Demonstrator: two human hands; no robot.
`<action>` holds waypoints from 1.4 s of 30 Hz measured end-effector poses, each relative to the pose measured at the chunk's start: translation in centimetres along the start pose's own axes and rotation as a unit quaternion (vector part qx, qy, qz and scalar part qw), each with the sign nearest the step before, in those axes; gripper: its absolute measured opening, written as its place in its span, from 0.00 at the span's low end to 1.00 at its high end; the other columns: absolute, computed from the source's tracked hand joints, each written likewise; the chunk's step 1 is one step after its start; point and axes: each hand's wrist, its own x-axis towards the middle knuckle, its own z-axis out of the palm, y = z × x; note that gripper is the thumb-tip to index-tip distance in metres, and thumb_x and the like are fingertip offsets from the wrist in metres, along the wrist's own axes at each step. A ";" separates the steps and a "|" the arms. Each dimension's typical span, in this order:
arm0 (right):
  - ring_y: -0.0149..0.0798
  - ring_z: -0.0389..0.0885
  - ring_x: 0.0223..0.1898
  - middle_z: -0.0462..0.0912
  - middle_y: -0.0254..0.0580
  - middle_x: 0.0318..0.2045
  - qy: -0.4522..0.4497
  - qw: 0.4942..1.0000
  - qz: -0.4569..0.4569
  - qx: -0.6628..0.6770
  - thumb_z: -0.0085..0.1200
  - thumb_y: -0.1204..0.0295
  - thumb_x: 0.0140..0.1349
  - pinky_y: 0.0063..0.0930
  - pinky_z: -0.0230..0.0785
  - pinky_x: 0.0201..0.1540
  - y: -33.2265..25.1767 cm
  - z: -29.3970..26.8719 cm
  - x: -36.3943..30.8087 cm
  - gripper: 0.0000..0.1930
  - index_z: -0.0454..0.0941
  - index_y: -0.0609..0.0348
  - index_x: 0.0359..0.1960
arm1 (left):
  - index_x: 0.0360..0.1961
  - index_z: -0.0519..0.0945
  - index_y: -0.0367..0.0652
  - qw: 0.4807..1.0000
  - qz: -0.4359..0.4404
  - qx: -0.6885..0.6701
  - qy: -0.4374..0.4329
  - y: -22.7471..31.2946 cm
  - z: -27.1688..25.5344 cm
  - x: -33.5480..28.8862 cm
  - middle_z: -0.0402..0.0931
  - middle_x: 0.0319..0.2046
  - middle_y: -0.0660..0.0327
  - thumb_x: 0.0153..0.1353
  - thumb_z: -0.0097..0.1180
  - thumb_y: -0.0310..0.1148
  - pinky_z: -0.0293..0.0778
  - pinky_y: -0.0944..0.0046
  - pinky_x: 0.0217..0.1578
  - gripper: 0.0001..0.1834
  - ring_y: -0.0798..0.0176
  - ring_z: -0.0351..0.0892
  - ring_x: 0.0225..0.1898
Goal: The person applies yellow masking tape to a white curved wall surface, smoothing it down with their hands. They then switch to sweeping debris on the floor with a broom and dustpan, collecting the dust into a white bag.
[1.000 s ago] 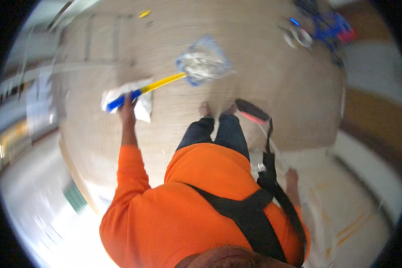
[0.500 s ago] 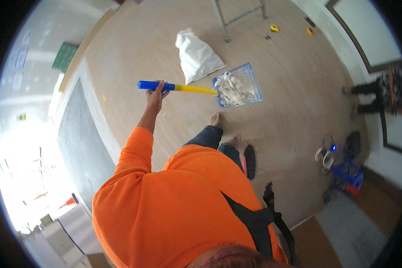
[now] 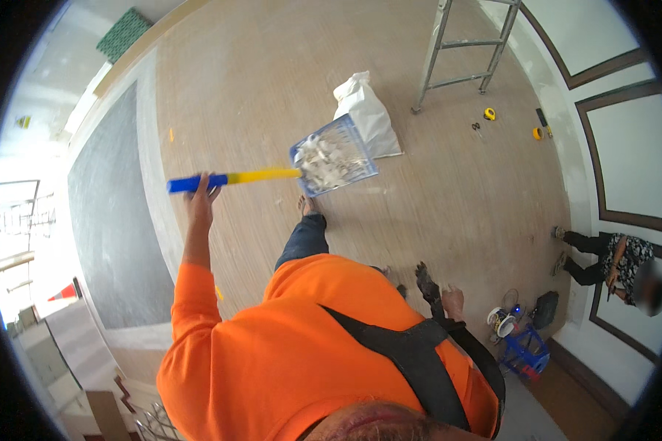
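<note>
My left hand (image 3: 201,194) is closed around the blue grip of a long-handled dustpan. Its yellow pole runs right to a clear blue pan (image 3: 357,151), held out over the floor. White and grey scraps (image 3: 325,163) lie heaped in the pan. Behind the pan, and partly covered by it in the picture, stands a white sack (image 3: 371,117). My right hand (image 3: 453,303) shows low beside my right side, next to a dark strap end (image 3: 426,283); its fingers are not clear, and I cannot tell what it holds.
A metal ladder (image 3: 460,81) stands at far right. Near it lie a yellow tape measure (image 3: 490,114), scissors (image 3: 477,128) and a yellow tape roll (image 3: 538,134). A person (image 3: 621,264) stands by the right wall, near a blue crate (image 3: 524,351). A dark grey sheet (image 3: 114,220) covers the left floor.
My left hand and the dustpan have moved left and slightly down in the picture, with the pan now tilted and overlapping the sack. My right hand has come into sight.
</note>
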 end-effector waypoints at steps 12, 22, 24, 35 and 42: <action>0.54 0.77 0.49 0.78 0.59 0.46 -0.055 0.993 0.003 0.103 0.54 0.59 0.59 0.40 0.68 0.53 1.7 -1.0 11.5 0.24 0.74 0.60 0.54 | 0.49 0.68 0.34 0.997 0.044 0.032 0.048 -5.2 3.5 -5.8 0.73 0.47 0.48 0.61 0.57 0.30 0.76 0.49 0.50 0.19 0.52 0.76 0.52; 0.51 0.74 0.54 0.77 0.53 0.50 0.019 0.990 -0.039 0.135 0.45 0.54 0.64 0.40 0.65 0.58 -7.9 2.0 28.3 0.24 0.73 0.56 0.55 | 0.46 0.70 0.36 0.996 0.081 0.031 0.011 -10.3 1.2 -4.6 0.74 0.48 0.43 0.64 0.54 0.29 0.76 0.49 0.51 0.12 0.49 0.74 0.54; 0.50 0.74 0.54 0.77 0.52 0.51 0.059 0.983 -0.066 0.158 0.44 0.52 0.64 0.40 0.65 0.58 -12.6 5.3 34.1 0.25 0.73 0.54 0.56 | 0.45 0.70 0.37 0.995 0.098 0.031 -0.009 -10.8 0.4 -2.2 0.73 0.48 0.42 0.64 0.53 0.29 0.76 0.48 0.52 0.11 0.48 0.73 0.55; 0.52 0.71 0.58 0.73 0.58 0.54 0.052 0.972 0.069 0.218 0.43 0.35 0.57 0.41 0.64 0.59 -32.2 15.5 36.0 0.43 0.66 0.64 0.60 | 0.45 0.69 0.41 0.962 0.182 0.104 -0.174 -10.8 -4.8 1.4 0.72 0.50 0.40 0.65 0.52 0.30 0.72 0.48 0.56 0.10 0.47 0.69 0.58; 0.53 0.72 0.57 0.73 0.59 0.55 0.175 0.932 0.090 0.305 0.63 0.49 0.48 0.37 0.66 0.57 -34.2 22.9 31.4 0.45 0.61 0.68 0.61 | 0.46 0.71 0.43 0.918 0.214 0.160 -0.293 -10.7 -5.9 2.8 0.71 0.53 0.47 0.66 0.49 0.31 0.69 0.46 0.58 0.09 0.44 0.65 0.61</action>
